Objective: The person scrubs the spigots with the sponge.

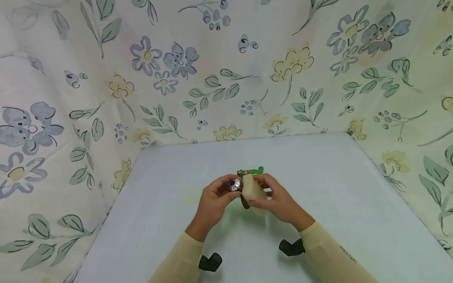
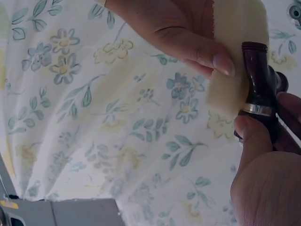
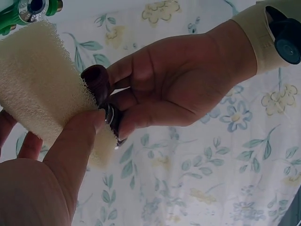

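While the left hand pinches a dark, tap-like fitting between thumb and fingers, the right hand grips a cream sponge against it, just below and right of centre in the head view. A green fitting shows just beyond them. The likeliest trouble, I judge, is the dark fitting twisting loose: its rounded body gives the fingertips little purchase, and a hard push from the sponge could knock it onto the worktop. The sponge's rough-looking edge might also snag on the silver band, or a knuckle could nudge the green fitting.
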`<state>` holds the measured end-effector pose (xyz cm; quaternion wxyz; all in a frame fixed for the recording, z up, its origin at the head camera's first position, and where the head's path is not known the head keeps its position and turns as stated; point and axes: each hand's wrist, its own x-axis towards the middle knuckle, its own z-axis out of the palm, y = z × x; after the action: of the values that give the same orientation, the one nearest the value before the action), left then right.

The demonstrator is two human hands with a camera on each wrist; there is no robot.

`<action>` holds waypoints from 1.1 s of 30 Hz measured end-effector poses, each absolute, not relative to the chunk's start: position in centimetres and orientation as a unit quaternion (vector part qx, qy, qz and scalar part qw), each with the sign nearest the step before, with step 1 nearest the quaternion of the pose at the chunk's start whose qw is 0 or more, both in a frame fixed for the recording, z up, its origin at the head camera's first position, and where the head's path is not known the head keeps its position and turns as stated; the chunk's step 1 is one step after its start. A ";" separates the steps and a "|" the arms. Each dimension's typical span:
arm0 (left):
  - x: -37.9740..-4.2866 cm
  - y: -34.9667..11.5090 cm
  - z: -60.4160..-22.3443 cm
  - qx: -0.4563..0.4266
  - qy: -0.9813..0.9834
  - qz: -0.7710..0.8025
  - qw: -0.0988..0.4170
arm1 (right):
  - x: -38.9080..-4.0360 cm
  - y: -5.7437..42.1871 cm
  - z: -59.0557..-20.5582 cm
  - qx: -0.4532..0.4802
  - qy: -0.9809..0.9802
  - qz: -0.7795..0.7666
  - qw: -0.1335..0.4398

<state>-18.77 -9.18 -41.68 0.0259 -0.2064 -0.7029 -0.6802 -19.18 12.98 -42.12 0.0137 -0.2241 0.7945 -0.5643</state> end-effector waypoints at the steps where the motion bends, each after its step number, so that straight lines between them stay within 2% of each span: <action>1: -18.7 -9.1 -41.6 -0.207 -0.703 -0.680 0.023 | -19.3 13.0 -42.1 -0.220 0.796 -0.563 0.013; 11: -18.6 -9.3 -41.1 -0.212 -0.703 -0.679 0.005 | -20.3 13.3 -42.4 -0.211 0.799 -0.563 0.015; 18: -18.5 -9.3 -40.9 -0.210 -0.705 -0.678 0.007 | -22.0 13.8 -45.1 -0.208 0.804 -0.557 0.010; 25: -18.6 -9.5 -40.9 -0.211 -0.711 -0.671 0.009 | -22.4 13.8 -45.2 -0.207 0.813 -0.544 -0.002; 33: -18.5 -9.5 -41.2 -0.221 -0.715 -0.663 -0.011 | -22.5 14.2 -46.0 -0.156 0.824 -0.545 -0.004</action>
<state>-18.51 -9.53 -41.22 -0.0109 -0.2210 -0.7155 -0.6626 -22.46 14.19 -46.03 -0.0037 -0.1562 0.8236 -0.5453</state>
